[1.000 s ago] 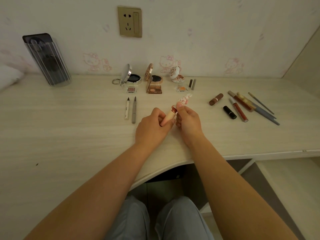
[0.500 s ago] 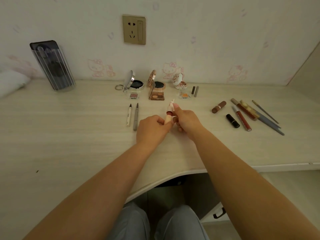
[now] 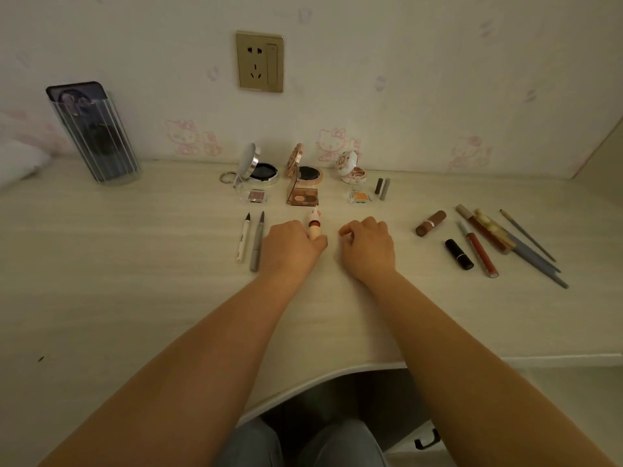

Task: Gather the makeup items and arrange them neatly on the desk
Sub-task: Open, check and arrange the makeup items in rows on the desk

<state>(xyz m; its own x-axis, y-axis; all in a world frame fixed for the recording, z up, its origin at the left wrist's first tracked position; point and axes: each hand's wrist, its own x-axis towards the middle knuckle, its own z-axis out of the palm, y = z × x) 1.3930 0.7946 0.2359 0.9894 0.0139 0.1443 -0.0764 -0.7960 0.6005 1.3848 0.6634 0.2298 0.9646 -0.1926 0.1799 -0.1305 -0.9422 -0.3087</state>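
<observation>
Gripping the lipstick (image 3: pixel 314 225), left hand (image 3: pixel 290 248); right hand (image 3: pixel 368 248) seemingly empty.

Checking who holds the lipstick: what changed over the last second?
The right hand let go of the cream-and-red cartoon lipstick and drew aside, fingers curled and empty. The left hand still grips it, now upright beside the two pens. Everything else stayed put.
</observation>
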